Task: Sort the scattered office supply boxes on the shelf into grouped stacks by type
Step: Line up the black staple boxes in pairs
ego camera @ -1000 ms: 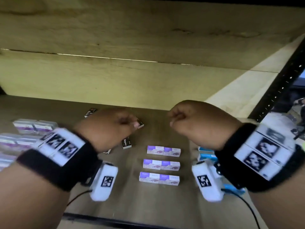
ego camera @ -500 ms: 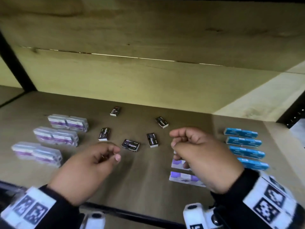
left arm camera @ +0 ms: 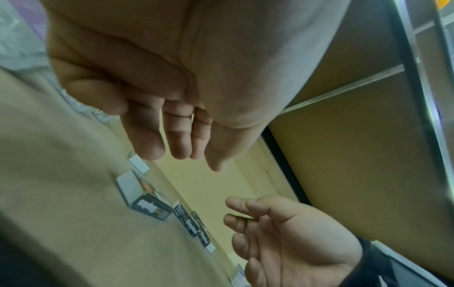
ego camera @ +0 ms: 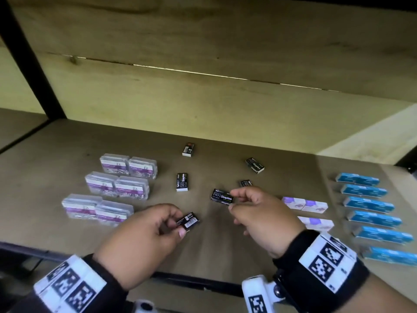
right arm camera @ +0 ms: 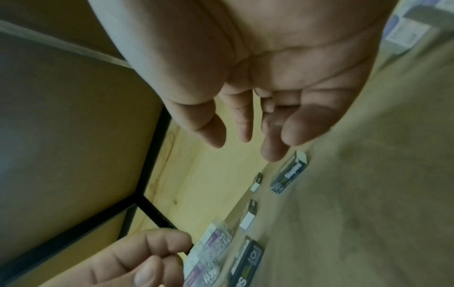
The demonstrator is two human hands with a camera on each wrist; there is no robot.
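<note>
Small black staples boxes lie scattered mid-shelf. My left hand holds one staples box barcode side up between curled fingers and thumb, low over the shelf's front. My right hand pinches the right end of another staples box, which seems to rest on the shelf. Loose ones lie behind: one at the back, one back right, one centre left, and one half hidden by my right fingers. Both wrist views are blurred and neither shows a grip.
Clear paper-clip boxes with purple labels sit in paired rows at left. White-and-purple boxes lie beside my right wrist. A column of blue boxes lies far right. A black post stands back left. The shelf's dark front rail runs below.
Both hands dropped from chest height toward the shelf while the view shifted. The right hand went from an empty fist to a staples box; the left still holds its box.
</note>
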